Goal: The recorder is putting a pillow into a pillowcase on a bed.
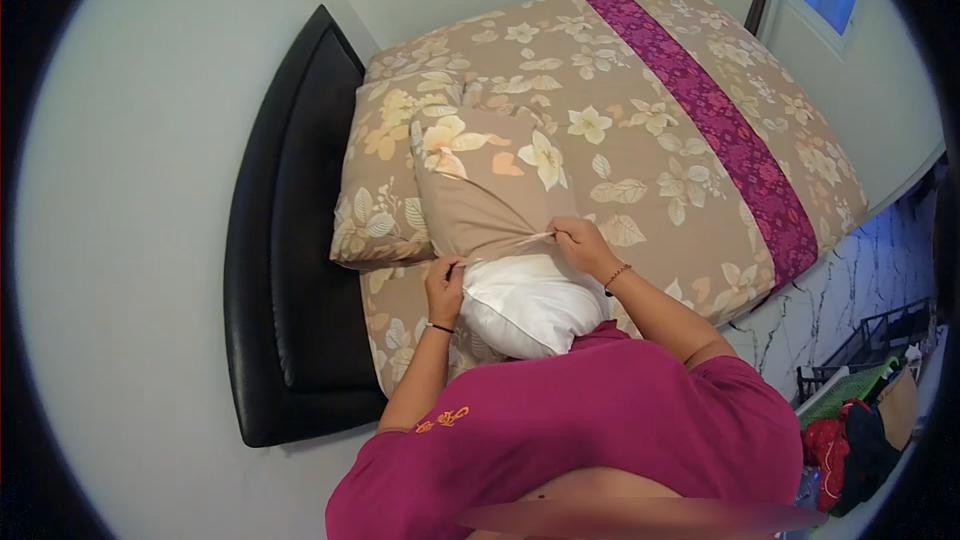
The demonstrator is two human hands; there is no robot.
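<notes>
A white pillow [529, 304] lies against my shirt, its far part inside a beige floral pillowcase [487, 187]. My left hand [446, 289] grips the pillowcase's open edge on the headboard side. Opposite it, my right hand [581, 244] pinches the same edge, and the fabric between is drawn into creases. Beyond the left hand, a second pillow in a matching floral case [386, 172] rests by the headboard, partly under the first one. Both pillows are on a bed with a beige floral sheet [630, 157].
A black padded headboard [315, 202] stands at the left. A magenta patterned band [705, 120] crosses the bed. At the lower right, a green basket [844, 394] and a heap of clothes [832, 457] are near a dark metal rack [874, 337] over a marble-patterned floor [802, 322].
</notes>
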